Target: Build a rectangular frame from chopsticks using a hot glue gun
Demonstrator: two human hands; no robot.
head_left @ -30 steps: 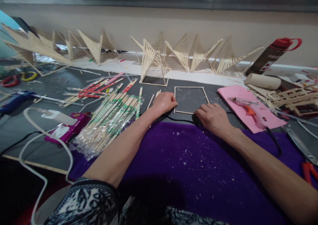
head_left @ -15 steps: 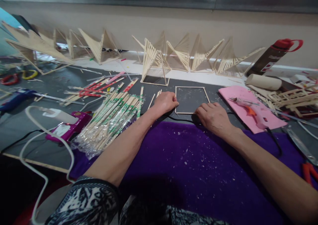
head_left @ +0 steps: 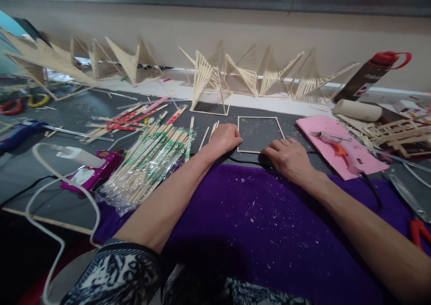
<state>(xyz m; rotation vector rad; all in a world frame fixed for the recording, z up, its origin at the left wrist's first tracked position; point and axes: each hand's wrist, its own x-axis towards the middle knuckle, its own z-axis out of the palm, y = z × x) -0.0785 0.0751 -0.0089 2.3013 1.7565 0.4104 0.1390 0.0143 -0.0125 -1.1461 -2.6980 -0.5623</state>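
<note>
Nearest: patterned sleeve, then purple cloth with pale specks, red-handled tool at right edge. Next out, clear bag of chopsticks left of the forearm, magenta device beside it with white plug on top. Square stick frame lies flat on grey tabletop, just past the cloth, between both hands. Left hand at frame's left side, fingers bunched narrow; can't tell if a stick is pinched. Right hand palm down, fingers curled over near-right corner, hiding it; fingertips hidden, grip can't be told. Few loose sticks just left of left hand. Pink-and-white glue gun on pink sheet, right of right hand. Farther back: twisted stick models in a row along wall, tilted dark bottle with red cap at right
</note>
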